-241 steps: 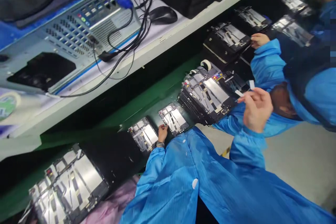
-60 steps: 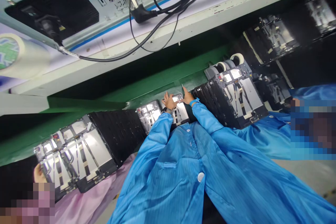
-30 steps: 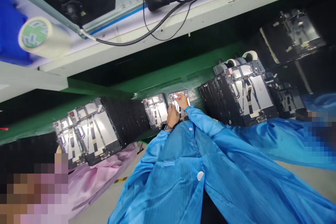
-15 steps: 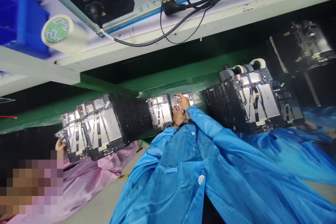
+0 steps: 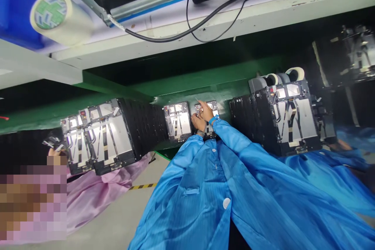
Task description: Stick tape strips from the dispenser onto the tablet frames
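Two opened tablets with silver battery areas and dark ribbon cables lie side by side on the green bench. Over the right-hand tablet point(image 5: 213, 105) are both my hands, close together, covering most of it. My left hand point(image 5: 199, 122) rests at its left side, fingers apart and bent toward the upper part. Above it, my right hand point(image 5: 206, 112) has its fingers pinched near the tablet's top left; a thin pale sliver sticks out past the fingertips, too small to name. The left-hand tablet point(image 5: 177, 121) lies untouched beside my left hand.
Long rows of upright dark tablets stand left point(image 5: 109, 136) and right point(image 5: 294, 119), tape rolls point(image 5: 295, 73) behind the right one. A white shelf point(image 5: 164, 56) overhead carries a computer case, cables point(image 5: 175, 39) and a tape roll point(image 5: 60, 17). A pink-sleeved co-worker point(image 5: 108, 193) is at left.
My left hand has slid up the tablet toward my right hand. A thin pale sliver now shows at my right fingertips. The view has shifted slightly.
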The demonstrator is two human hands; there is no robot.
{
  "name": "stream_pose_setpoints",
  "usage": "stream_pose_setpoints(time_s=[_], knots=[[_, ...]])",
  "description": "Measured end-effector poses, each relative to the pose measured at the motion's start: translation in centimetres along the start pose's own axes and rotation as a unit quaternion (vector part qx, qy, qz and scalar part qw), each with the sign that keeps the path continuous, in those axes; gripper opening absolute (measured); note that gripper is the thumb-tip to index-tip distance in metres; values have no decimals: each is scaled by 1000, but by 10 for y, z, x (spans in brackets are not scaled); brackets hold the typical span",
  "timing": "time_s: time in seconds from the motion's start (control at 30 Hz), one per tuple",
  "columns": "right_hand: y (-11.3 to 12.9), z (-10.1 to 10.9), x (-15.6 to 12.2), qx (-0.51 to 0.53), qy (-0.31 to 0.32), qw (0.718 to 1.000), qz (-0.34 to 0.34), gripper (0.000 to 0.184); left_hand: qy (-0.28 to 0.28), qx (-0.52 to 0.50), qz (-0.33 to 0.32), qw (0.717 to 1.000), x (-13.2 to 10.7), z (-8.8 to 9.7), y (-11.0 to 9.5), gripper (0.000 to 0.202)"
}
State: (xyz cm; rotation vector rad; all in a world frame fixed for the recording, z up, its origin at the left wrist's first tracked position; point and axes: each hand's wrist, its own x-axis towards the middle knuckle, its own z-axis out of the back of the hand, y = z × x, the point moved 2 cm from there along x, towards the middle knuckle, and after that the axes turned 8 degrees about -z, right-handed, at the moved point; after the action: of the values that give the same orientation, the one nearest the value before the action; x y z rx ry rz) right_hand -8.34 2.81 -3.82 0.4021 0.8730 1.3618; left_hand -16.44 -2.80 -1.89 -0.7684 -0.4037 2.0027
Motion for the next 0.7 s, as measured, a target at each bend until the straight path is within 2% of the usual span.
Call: stream_pose_setpoints(time_s=[0.1, 0.23, 0.43, 0.6, 0.7], knots=[[4, 5, -3, -18, -1, 999, 35, 81, -13, 10, 11, 1000, 1, -4, -4, 38], [6, 7, 0, -22, 34, 996, 80, 79, -18, 24, 1, 1000, 2, -2, -2, 36], [3, 13, 3, 1, 21, 998, 67, 76, 5, 34, -16, 999, 5, -1, 2, 32], [0, 11, 5, -20, 46, 996, 78, 72, 12, 51, -5, 999, 4, 1, -1, 36], [-7, 8, 9, -24, 48, 997, 49, 74, 41, 74, -40, 996, 3, 5, -4, 38]])
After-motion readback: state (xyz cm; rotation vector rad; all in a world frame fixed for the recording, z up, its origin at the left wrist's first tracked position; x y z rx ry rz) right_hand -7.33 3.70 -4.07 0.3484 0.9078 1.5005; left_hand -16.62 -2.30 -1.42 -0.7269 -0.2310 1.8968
